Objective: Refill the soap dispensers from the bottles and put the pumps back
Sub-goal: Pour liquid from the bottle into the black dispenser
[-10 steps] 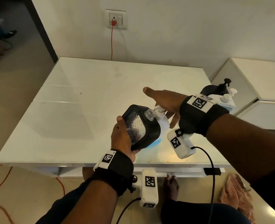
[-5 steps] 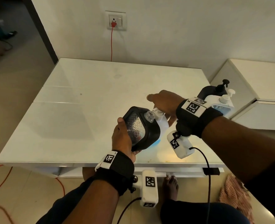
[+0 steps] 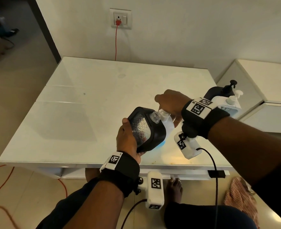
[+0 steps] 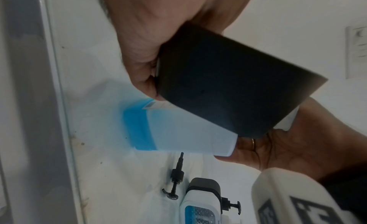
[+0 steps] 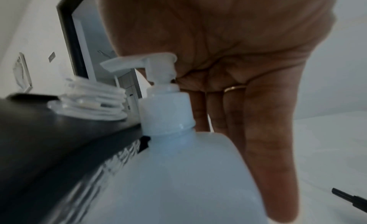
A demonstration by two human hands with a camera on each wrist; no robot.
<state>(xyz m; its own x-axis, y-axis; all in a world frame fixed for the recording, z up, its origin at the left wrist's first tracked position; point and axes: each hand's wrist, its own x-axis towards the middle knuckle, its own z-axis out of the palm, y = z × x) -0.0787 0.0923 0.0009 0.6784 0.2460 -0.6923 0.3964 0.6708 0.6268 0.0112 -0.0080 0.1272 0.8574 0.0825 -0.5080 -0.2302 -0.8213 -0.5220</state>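
Our left hand (image 3: pixel 128 138) grips the black-cased clear dispenser (image 3: pixel 146 129), tilted above the table; our right hand (image 3: pixel 171 103) closes round the white refill bottle (image 3: pixel 167 124) beside it — we keep the mouths aligned, pouring slowly.

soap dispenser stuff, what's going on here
A person is mid-refill. The left hand grips the tilted black dispenser, its neck open and pump off. The right hand rests on the white bottle, whose pump is still on. A loose black pump lies on the table.
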